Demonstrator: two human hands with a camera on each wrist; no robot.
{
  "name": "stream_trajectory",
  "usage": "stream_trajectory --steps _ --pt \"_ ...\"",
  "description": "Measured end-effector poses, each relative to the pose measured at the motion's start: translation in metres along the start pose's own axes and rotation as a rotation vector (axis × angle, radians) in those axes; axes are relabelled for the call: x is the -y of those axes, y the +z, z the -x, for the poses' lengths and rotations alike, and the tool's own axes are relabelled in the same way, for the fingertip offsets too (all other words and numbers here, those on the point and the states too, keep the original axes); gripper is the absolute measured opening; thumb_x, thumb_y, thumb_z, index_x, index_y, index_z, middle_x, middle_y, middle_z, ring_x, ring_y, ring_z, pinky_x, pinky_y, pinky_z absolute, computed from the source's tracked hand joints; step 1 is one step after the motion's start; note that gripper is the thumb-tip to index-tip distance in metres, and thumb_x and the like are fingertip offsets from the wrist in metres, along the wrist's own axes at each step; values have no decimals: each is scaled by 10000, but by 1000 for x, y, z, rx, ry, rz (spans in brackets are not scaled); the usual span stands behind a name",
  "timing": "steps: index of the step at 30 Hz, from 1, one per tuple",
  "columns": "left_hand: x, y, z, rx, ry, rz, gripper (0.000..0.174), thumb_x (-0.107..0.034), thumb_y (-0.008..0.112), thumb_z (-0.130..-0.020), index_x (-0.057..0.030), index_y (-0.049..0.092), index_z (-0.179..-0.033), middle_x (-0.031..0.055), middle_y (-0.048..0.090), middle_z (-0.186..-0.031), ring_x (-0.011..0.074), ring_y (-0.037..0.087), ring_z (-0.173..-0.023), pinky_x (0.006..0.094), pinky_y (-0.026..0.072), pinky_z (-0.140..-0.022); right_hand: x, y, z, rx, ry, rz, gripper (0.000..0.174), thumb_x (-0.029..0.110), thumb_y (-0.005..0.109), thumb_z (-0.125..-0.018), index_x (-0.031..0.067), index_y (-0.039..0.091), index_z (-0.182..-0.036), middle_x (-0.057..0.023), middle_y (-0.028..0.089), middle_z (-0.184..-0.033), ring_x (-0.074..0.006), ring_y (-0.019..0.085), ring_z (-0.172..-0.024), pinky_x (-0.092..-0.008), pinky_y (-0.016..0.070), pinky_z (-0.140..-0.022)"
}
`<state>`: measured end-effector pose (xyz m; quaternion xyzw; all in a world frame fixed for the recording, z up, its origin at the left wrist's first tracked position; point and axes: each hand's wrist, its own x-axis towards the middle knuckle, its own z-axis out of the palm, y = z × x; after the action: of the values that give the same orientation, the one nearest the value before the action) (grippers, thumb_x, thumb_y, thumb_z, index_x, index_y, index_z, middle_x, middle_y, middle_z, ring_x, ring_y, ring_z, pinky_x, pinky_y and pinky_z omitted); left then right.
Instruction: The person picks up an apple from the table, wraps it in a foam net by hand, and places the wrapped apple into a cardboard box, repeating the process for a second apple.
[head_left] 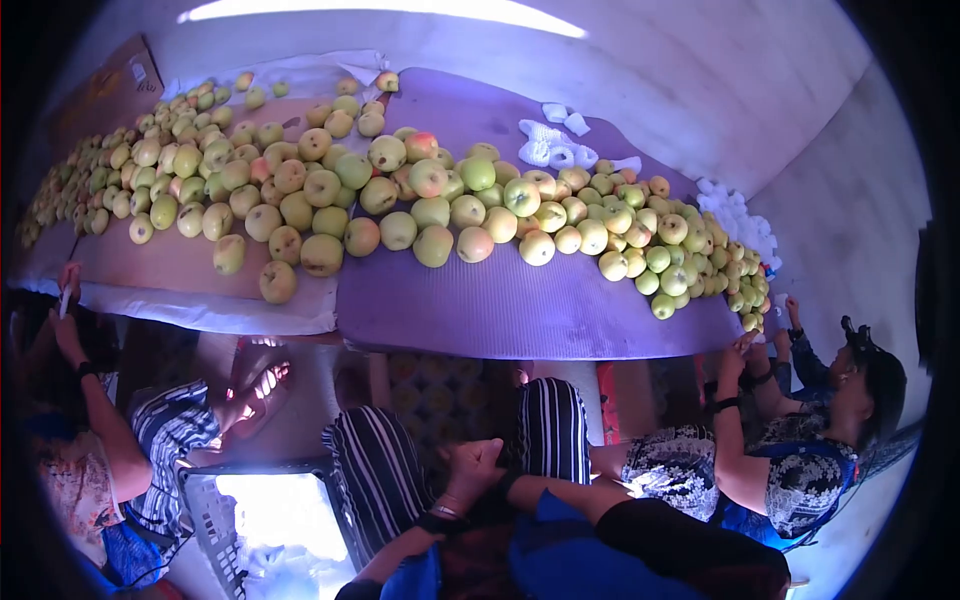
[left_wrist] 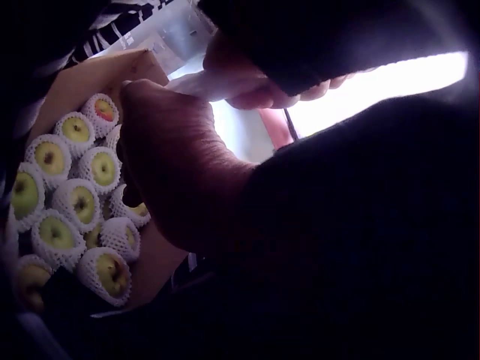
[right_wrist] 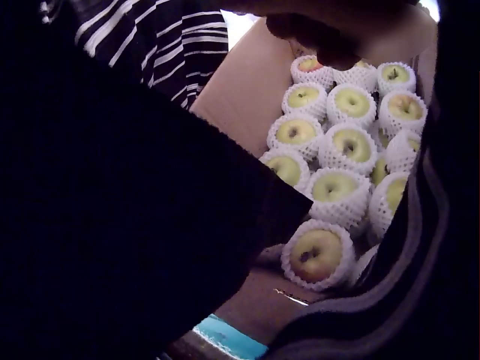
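Observation:
My left hand (head_left: 470, 472) and right hand are close together low in front of me, over my lap, and overlap in the head view. In the left wrist view my left hand (left_wrist: 176, 146) is in shadow, its thumb near the fingers (left_wrist: 259, 94) of the other hand. I cannot tell whether anything small lies between them. A dark sleeve (right_wrist: 172, 195) hides much of the right wrist view. Below is a cardboard box (right_wrist: 240, 82) with several rows of apples (right_wrist: 351, 146) in white foam nets.
A long heap of loose yellow-green apples (head_left: 430, 210) covers the purple-topped table (head_left: 500, 310) ahead. White foam nets (head_left: 550, 145) lie behind it. A crate (head_left: 215, 520) with pale plastic inside stands left of my knees. People sit at both sides, one person (head_left: 815, 470) at right.

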<state>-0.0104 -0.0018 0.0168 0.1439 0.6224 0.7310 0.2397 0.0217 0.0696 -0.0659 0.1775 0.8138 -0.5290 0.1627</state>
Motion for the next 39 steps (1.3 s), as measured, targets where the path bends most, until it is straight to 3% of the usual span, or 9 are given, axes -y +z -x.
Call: stream_trajectory --steps 7,14,16,20,23,30,32,36,39 --pt "-7 2 1 18 34 -89 364 -228 495 -820 0 475 -536 63 448 -455 140 390 -415 302 331 -484 -3 0 -4 -41 19 -39 259 238 559 -755 49 545 -932 -142 594 -873 -252 578 -851 -350 448 -713" --pt "-1 2 -5 17 35 -88 387 -231 480 -835 -20 443 -513 26 417 -452 101 380 -428 289 316 -477 -13 -5 -2 -184 -70 -103 254 233 568 -751 48 547 -923 -135 594 -862 -240 581 -847 -346 447 -713" --pt "-11 -4 -11 -16 -131 136 363 -247 449 -857 -52 459 -551 0 443 -511 84 413 -494 262 338 -523 -15 -4 -3 -232 -107 -126 252 232 570 -750 47 548 -920 -134 595 -859 -237 581 -845 -344 447 -713" --pt "-24 -11 -21 -197 58 464 250 -249 412 -872 -42 544 -826 26 554 -795 85 500 -743 223 388 -676 -18 -6 -5 -283 -138 -151 249 229 575 -747 46 549 -915 -130 595 -853 -230 583 -843 -341 447 -713" --pt "-12 -20 -16 -162 -3 398 234 -227 418 -869 -26 532 -905 41 559 -849 108 519 -814 252 404 -763 -20 -14 -2 -275 -143 2 303 216 601 -730 30 544 -961 -143 593 -900 -246 576 -891 -333 442 -743" --pt "5 -24 -8 -60 -225 280 113 -91 489 -805 -21 546 -873 33 572 -791 102 540 -741 236 439 -684 -9 -24 12 -210 22 -101 336 286 596 -728 35 576 -951 -180 600 -904 -304 570 -898 -358 448 -746" --pt "7 -27 -7 -79 -261 303 122 -54 501 -755 -15 550 -861 29 570 -761 103 545 -697 231 447 -633 -29 -21 -1 -90 68 99 367 325 595 -747 85 531 -1017 -112 575 -1002 -248 545 -957 -321 433 -792" --pt "-4 -25 -3 21 -240 129 166 -21 499 -700 -10 547 -859 35 574 -778 110 556 -719 240 452 -639 -46 -19 -10 -84 -37 211 358 340 577 -747 102 543 -1013 -101 578 -1009 -247 553 -940 -330 438 -789" --pt "5 -26 -1 24 -106 150 182 -7 512 -664 -6 561 -839 39 579 -777 99 548 -712 237 447 -642 -43 -18 -6 -10 139 380 367 354 564 -737 109 544 -1010 -113 582 -987 -280 557 -910 -346 439 -781"
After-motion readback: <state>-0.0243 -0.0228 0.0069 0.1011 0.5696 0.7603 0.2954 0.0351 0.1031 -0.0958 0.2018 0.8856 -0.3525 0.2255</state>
